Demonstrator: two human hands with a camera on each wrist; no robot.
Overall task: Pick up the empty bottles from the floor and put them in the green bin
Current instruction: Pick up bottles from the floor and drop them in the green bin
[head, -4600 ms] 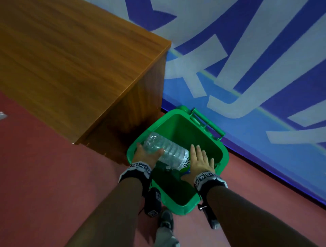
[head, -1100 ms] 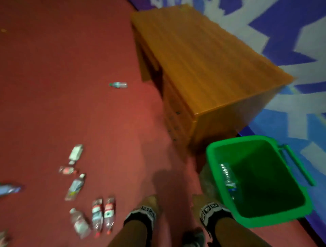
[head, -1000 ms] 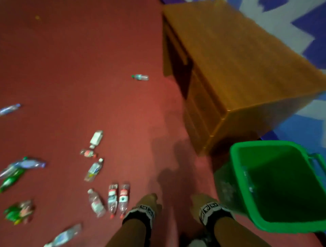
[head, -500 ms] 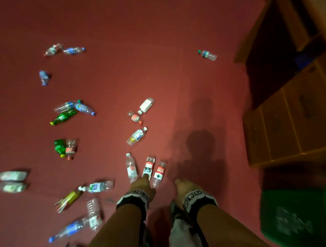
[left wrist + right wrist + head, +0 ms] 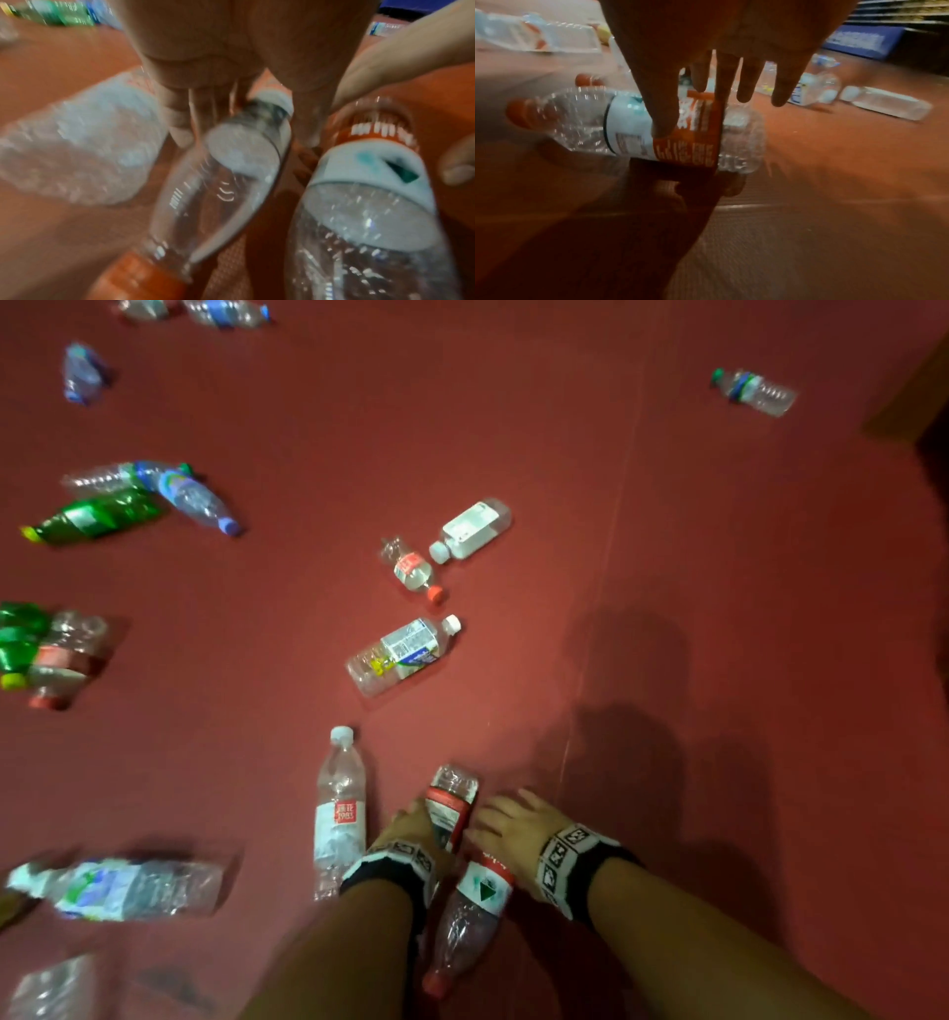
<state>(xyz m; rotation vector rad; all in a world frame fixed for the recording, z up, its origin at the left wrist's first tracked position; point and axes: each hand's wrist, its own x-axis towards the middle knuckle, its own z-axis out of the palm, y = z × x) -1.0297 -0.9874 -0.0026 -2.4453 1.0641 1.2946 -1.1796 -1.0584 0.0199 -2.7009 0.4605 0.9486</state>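
Two clear bottles with red-and-white labels lie side by side on the red floor at my feet. My left hand [image 5: 418, 814] [image 5: 244, 132] reaches down over the left bottle [image 5: 452, 806] [image 5: 226, 178], with fingers [image 5: 180, 125] curled down one side and the thumb on the other. My right hand [image 5: 500, 814] [image 5: 706, 105] is over the right bottle [image 5: 475, 911] [image 5: 634, 130] [image 5: 367, 182]. Its thumb lies on the label and its fingers stretch straight past it. The green bin is out of view.
A third clear bottle [image 5: 339, 814] lies just left of my left hand. Several more bottles are scattered ahead [image 5: 405, 654] and to the left [image 5: 92, 516]. A crushed one [image 5: 123, 888] lies at the lower left. The wooden desk's corner [image 5: 924, 392] shows at the top right.
The view has swung from the desk and green bin down to the floor. Both hands have dropped onto the two red-labelled bottles, and the left hand has closed round one.
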